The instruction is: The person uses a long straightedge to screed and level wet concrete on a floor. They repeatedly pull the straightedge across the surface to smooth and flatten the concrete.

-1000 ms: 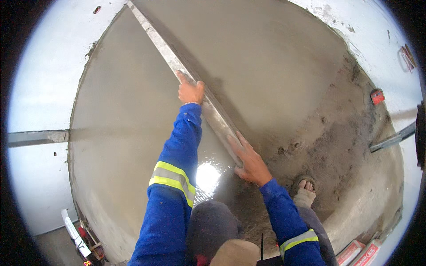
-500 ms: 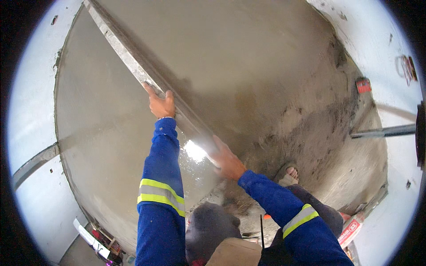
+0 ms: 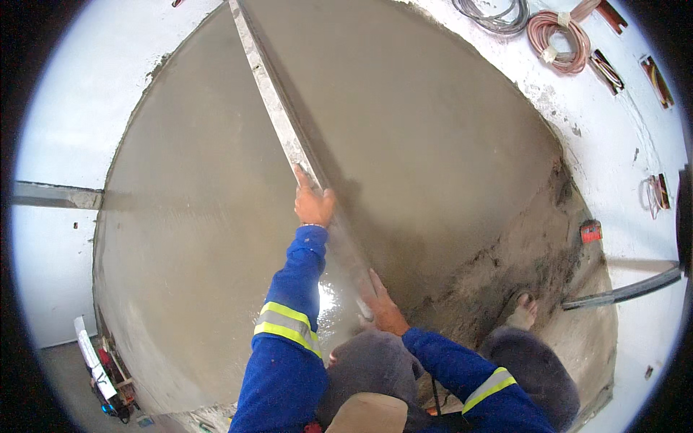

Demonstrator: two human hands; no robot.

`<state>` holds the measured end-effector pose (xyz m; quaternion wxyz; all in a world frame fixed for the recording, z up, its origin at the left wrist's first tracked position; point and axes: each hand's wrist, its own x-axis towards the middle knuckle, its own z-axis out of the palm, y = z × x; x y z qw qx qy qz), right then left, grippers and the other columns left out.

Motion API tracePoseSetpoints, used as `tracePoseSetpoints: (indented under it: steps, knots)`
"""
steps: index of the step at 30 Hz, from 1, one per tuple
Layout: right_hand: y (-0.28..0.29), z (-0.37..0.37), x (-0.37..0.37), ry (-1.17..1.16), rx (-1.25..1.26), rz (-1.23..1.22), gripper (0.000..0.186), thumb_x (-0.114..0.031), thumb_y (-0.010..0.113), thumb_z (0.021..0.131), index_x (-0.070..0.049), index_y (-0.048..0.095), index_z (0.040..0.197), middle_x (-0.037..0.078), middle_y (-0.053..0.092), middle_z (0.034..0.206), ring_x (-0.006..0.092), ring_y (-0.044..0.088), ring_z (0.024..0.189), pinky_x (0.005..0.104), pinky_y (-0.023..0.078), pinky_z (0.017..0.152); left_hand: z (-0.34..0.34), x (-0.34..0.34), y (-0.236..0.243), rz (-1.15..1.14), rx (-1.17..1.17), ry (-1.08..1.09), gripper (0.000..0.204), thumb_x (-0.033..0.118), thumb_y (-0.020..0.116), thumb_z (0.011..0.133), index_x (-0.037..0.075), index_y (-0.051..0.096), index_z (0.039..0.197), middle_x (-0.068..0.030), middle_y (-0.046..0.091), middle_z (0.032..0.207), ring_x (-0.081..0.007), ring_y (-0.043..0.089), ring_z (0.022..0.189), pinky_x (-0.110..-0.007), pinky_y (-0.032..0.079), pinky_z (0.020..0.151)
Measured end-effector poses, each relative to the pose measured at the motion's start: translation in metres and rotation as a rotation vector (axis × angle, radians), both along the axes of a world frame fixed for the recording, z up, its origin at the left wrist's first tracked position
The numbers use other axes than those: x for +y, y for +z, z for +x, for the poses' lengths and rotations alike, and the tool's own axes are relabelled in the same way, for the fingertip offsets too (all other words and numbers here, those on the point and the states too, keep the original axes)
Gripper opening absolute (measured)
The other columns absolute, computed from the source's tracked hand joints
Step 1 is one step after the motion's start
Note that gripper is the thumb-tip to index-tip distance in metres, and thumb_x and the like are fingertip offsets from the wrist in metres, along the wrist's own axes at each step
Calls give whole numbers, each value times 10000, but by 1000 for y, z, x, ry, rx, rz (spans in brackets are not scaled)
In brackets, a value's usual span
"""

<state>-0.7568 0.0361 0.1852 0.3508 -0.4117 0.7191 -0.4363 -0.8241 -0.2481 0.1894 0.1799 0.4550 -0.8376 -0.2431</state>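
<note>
A long metal straightedge [image 3: 273,101] lies on wet grey mortar [image 3: 195,166], running from the far edge down to my knees. My left hand [image 3: 315,206] grips it partway along, the index finger stretched along its top and the thumb on the right side. Nearer to me, my right hand [image 3: 384,310] is closed around its near end, fingers over the far side. The mortar is smooth on both sides of the straightedge. Close by my right foot [image 3: 524,312] it is rough, dark and crumbly.
White walls [image 3: 79,123] border the mortar left and right. Coiled cables [image 3: 559,42] and open wire boxes are at the upper right. A small red and black device [image 3: 590,231] sits by the right wall, above a metal channel [image 3: 621,289]. Tools [image 3: 108,368] lie at the lower left.
In the picture, the straightedge and both hands sit further right and lower, and the straightedge stands steeper. My view has shifted too, bringing the coiled cables in. Both hands keep their grip.
</note>
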Motion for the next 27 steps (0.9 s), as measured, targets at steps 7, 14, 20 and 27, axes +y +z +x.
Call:
tracePoseSetpoints:
  steps: [7, 14, 20, 27]
  knots:
    - [-2, 2, 7, -24, -71, -81, 1031, -53, 765, 652, -230, 228, 1515, 324, 98, 1528, 506, 215, 1385, 498, 306, 1108, -1, 8, 2, 36, -51, 17, 982, 193, 663, 715, 100, 116, 1525, -302, 547, 1265, -460, 570, 1111, -474, 447, 975]
    - [-1, -6, 8, -85, -66, -120, 1032, -15, 740, 639, -232, 238, 1514, 308, 111, 1533, 503, 186, 1397, 503, 255, 1131, -9, 5, -6, -31, -67, -15, 962, 199, 653, 719, 82, 134, 1520, -297, 539, 1286, -450, 568, 1126, -453, 444, 991]
    - [-13, -11, 23, -62, -38, -48, 1031, -24, 747, 626, -211, 250, 1510, 302, 131, 1531, 494, 199, 1395, 506, 254, 1133, -24, 29, 0, 14, -138, 18, 959, 228, 649, 711, 93, 150, 1519, -297, 580, 1224, -454, 587, 1084, -454, 461, 961]
    - [-7, -26, 20, -96, -66, -138, 1050, -18, 756, 613, -206, 244, 1511, 306, 139, 1527, 491, 219, 1389, 508, 253, 1129, -32, 15, -4, -54, -129, 13, 962, 228, 653, 706, 95, 155, 1519, -307, 619, 1134, -480, 606, 1016, -471, 476, 916]
